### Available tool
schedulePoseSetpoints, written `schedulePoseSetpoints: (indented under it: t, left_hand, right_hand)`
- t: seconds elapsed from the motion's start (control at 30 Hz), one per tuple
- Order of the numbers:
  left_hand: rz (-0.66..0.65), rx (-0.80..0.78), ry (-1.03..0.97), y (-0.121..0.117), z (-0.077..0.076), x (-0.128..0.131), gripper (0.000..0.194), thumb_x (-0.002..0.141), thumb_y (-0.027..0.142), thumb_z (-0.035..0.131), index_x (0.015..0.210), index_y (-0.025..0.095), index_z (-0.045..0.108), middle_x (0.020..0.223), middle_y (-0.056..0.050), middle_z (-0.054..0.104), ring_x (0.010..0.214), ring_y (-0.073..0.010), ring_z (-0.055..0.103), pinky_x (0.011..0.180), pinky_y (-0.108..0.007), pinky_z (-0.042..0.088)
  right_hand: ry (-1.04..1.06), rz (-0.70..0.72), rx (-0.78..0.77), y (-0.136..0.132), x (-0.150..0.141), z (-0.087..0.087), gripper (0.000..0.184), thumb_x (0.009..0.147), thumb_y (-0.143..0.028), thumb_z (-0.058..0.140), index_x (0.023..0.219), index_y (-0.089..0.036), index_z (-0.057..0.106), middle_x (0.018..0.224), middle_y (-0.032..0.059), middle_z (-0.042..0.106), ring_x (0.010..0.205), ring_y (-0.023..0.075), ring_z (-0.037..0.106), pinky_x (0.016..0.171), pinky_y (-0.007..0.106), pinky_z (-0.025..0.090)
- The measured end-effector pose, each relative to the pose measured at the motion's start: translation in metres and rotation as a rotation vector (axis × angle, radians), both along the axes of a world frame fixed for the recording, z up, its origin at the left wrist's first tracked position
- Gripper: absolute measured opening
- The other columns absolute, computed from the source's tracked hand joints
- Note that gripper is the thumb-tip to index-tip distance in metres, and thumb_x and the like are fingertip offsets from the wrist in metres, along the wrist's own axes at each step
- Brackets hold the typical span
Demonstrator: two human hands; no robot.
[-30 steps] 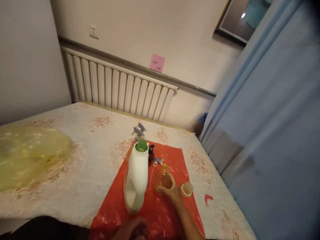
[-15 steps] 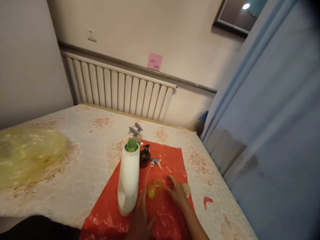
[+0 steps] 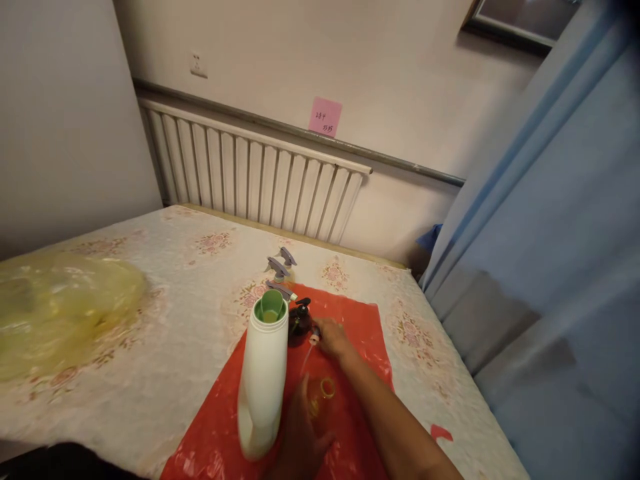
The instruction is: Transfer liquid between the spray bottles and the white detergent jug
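My right hand reaches forward over the red plastic sheet, its fingers closed on a trigger sprayer head. The thin dip tube of the sprayer trails toward me, and most of its grey trigger is hidden by the hand. Close to me, my left hand curls around the left and near side of a clear bottle whose round mouth is uncapped. Left of that hand stands a tall white jug with a green cup set in its neck. A dark pump bottle sits just beyond the sprayer.
Several grey spray heads are behind the jug. A yellow plastic bag lies at the left on the flowered bedcover. A red scrap is at the right. A blue curtain hangs on the right; a radiator lines the wall.
My right hand has moved forward and left from beside the clear bottle and taken hold of the sprayer head. My left hand has closed in on the bottle. The view has shifted slightly.
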State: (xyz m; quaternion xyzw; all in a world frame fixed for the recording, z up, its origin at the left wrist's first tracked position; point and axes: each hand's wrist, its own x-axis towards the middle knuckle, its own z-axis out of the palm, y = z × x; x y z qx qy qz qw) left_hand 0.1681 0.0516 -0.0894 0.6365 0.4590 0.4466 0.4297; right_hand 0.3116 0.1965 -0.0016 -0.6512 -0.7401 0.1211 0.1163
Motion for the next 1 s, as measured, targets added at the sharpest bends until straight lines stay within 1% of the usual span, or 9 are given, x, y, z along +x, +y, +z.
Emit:
schedulePoseSetpoints:
  t: [0.07,0.13,0.23,0.3,0.37,0.53,0.67,0.8,1.0]
  left_hand:
    - [0.024,0.011,0.011,0.001,0.0,0.001,0.097,0.059,0.013,0.067,0.145,0.019,0.022,0.148,-0.016,0.037,0.138,-0.035,0.031,0.114,-0.052,0.026]
    - [0.037,0.027,0.028,0.002,0.002,0.001,0.09,0.062,0.015,0.065,0.142,0.017,0.026,0.144,-0.017,0.041,0.137,-0.0344,0.034,0.114,-0.051,0.027]
    - [0.045,0.037,0.042,0.001,0.011,-0.001,0.084,0.063,0.017,0.064,0.14,0.016,0.028,0.14,-0.017,0.044,0.133,-0.0344,0.039,0.112,-0.052,0.03]
    - [0.036,0.025,0.031,-0.001,0.02,-0.003,0.081,0.063,0.019,0.065,0.137,0.017,0.031,0.138,-0.017,0.046,0.13,-0.0345,0.043,0.111,-0.052,0.033]
    - [0.017,0.012,0.016,-0.003,0.031,-0.005,0.078,0.062,0.019,0.066,0.134,0.017,0.036,0.135,-0.016,0.049,0.127,-0.034,0.046,0.109,-0.05,0.035]
    - [-0.038,0.03,-0.015,-0.017,0.06,-0.007,0.072,0.063,0.018,0.065,0.13,0.017,0.038,0.13,-0.014,0.051,0.123,-0.0311,0.049,0.106,-0.048,0.038]
    - [-0.052,0.017,-0.012,-0.029,0.069,-0.007,0.072,0.063,0.017,0.065,0.13,0.019,0.039,0.129,-0.011,0.052,0.122,-0.03,0.05,0.106,-0.048,0.038]
    - [-0.038,0.058,0.008,-0.037,0.07,-0.008,0.071,0.059,0.016,0.066,0.127,0.019,0.044,0.124,-0.01,0.056,0.12,-0.0323,0.052,0.104,-0.053,0.039]
    - [-0.076,0.171,0.126,-0.042,0.072,-0.009,0.07,0.062,0.019,0.066,0.127,0.015,0.042,0.124,-0.013,0.055,0.119,-0.0306,0.051,0.104,-0.05,0.039]
  right_hand:
    - [-0.042,0.0,0.01,0.0,-0.003,-0.004,0.031,0.086,-0.034,0.061,0.113,-0.018,0.06,0.109,0.007,0.062,0.101,0.0239,0.057,0.088,0.044,0.044]
    - [-0.068,-0.005,0.037,-0.003,-0.002,-0.003,0.031,0.083,-0.032,0.064,0.112,-0.02,0.062,0.104,0.0081,0.062,0.1,0.0247,0.056,0.086,0.04,0.043]
    - [-0.082,-0.002,0.089,-0.014,0.008,0.011,0.033,0.08,-0.03,0.066,0.112,-0.022,0.064,0.099,0.008,0.062,0.092,0.0222,0.057,0.081,0.034,0.042]
    - [-0.082,0.001,0.138,-0.024,0.021,0.031,0.033,0.08,-0.028,0.066,0.112,-0.023,0.064,0.097,0.0061,0.06,0.087,0.0191,0.057,0.079,0.03,0.042]
    - [-0.08,-0.013,0.208,-0.039,0.037,0.057,0.035,0.08,-0.027,0.065,0.114,-0.023,0.062,0.098,0.0049,0.059,0.087,0.0176,0.057,0.08,0.029,0.042]
    - [-0.072,-0.127,0.413,-0.09,0.075,0.123,0.039,0.083,-0.021,0.056,0.122,-0.02,0.056,0.103,0.0069,0.054,0.09,0.0188,0.055,0.083,0.031,0.043]
    - [-0.042,-0.205,0.531,-0.131,0.087,0.157,0.043,0.08,-0.023,0.059,0.123,-0.02,0.054,0.104,0.0076,0.052,0.089,0.0207,0.055,0.082,0.034,0.046]
    - [0.018,-0.255,0.621,-0.161,0.085,0.174,0.045,0.077,-0.023,0.063,0.121,-0.022,0.056,0.106,0.007,0.052,0.088,0.0208,0.056,0.08,0.033,0.048]
    - [-0.088,-0.178,0.616,-0.185,0.074,0.179,0.05,0.074,-0.015,0.063,0.123,-0.021,0.054,0.108,0.0083,0.051,0.093,0.0234,0.055,0.086,0.038,0.047]
